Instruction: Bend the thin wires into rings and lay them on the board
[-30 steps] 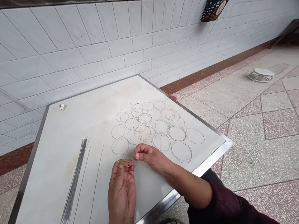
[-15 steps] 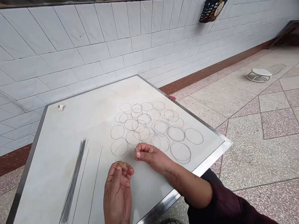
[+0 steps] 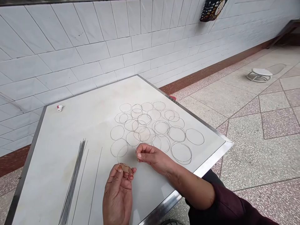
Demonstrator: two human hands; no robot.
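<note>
A thin wire ring (image 3: 117,157) stands tilted between my two hands over the white table. My left hand (image 3: 118,195), palm up, pinches its lower part between thumb and fingers. At those fingertips sits a tan patch (image 3: 126,168) that looks like tape; I cannot tell whether it wraps a finger. With thumb and forefinger, my right hand (image 3: 150,156) grips the ring's right side. Just beyond the hands lie several overlapping wire rings (image 3: 177,134). Left of my left hand are a bundle of straight wires (image 3: 73,184) and two separate wires (image 3: 95,179).
The white table (image 3: 77,122) has a metal edge and stands against a tiled wall (image 3: 91,65). Small red-and-white pieces (image 3: 60,108) lie near its far left corner. A black basket (image 3: 212,11) hangs on the wall. On the floor stands a low white stool (image 3: 260,75).
The wire between my hands now shows as a rounder, fuller loop. The tan patch at my left fingertips has turned more toward view. My right hand has barely moved.
</note>
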